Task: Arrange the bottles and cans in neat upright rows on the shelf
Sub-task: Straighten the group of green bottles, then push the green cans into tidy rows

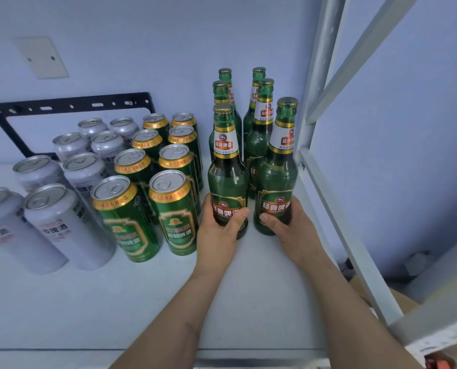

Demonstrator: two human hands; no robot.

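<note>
Your left hand (218, 230) grips front-left bottle (227, 177); your right hand (288, 222) grips front-right bottle (276, 179). Both upright on shelf (168, 302). Behind: four more bottles (259, 134). Left: green cans (152, 187), silver cans (62, 198), rowed.

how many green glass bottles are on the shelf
6, in two upright rows at the shelf's right end. Left row. Right row. The hands grip the front two; none seem hidden.
</note>
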